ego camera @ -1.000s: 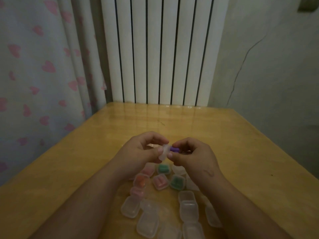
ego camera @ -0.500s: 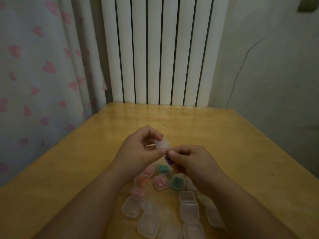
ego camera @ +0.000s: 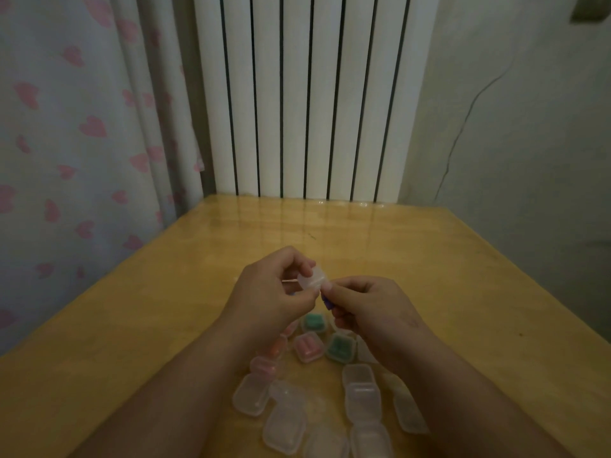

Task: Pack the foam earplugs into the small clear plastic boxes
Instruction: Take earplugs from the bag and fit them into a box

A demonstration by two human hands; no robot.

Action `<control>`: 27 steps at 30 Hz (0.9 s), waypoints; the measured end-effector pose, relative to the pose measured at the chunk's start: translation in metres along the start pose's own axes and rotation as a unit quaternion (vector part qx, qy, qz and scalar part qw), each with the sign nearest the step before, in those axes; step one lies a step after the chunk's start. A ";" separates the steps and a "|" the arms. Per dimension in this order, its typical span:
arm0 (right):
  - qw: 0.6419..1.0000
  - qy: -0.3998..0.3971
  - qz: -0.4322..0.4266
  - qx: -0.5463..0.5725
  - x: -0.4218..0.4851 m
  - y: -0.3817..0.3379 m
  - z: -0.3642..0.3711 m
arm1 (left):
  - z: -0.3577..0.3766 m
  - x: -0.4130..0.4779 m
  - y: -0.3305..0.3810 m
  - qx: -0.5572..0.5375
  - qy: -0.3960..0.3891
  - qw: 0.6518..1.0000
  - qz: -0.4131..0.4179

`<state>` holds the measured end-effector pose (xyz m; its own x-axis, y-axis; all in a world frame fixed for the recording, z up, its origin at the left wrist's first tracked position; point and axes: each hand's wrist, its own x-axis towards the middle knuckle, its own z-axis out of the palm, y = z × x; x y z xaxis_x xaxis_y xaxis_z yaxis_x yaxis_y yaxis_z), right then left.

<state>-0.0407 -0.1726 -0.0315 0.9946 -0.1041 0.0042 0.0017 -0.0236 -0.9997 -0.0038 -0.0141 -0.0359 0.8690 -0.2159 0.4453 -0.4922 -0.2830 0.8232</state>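
Hands meet above a wooden table [ego camera: 446, 276] strewn with small boxes.
At centre, the left hand [ego camera: 274, 292] pinches a small clear box [ego camera: 310, 280] between thumb and fingers; the right hand [ego camera: 373, 312], fingers curled, pinches a purple earplug [ego camera: 327, 303] just under it. Filled boxes [ego camera: 307, 347], pink and green, and empty boxes [ego camera: 362, 396] lie beneath the forearms.

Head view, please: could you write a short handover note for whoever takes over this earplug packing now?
Left hand holds a small clear plastic box above the wooden table.
Right hand pinches a purple foam earplug just below it, not yet inside.
Done: boxes of green earplugs and boxes of pink earplugs lie under the hands.
Left: the empty clear boxes nearest the person.
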 end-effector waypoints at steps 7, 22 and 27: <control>0.999 0.035 0.022 -0.001 0.002 -0.001 0.002 | 0.009 -0.003 0.000 0.030 0.022 0.999 0.030; 0.972 0.010 0.176 0.155 0.007 -0.005 0.001 | 0.018 -0.004 0.002 0.048 0.033 0.996 0.068; 0.975 0.019 0.176 0.131 0.008 0.001 0.001 | 0.021 -0.004 0.008 0.048 0.048 0.995 0.072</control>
<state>-0.0322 -0.1725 -0.0323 0.9334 -0.0972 -0.3453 -0.3082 0.2752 -0.9106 -0.0124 -0.0355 -0.0381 0.7873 -0.1713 0.5923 -0.6111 -0.3452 0.7124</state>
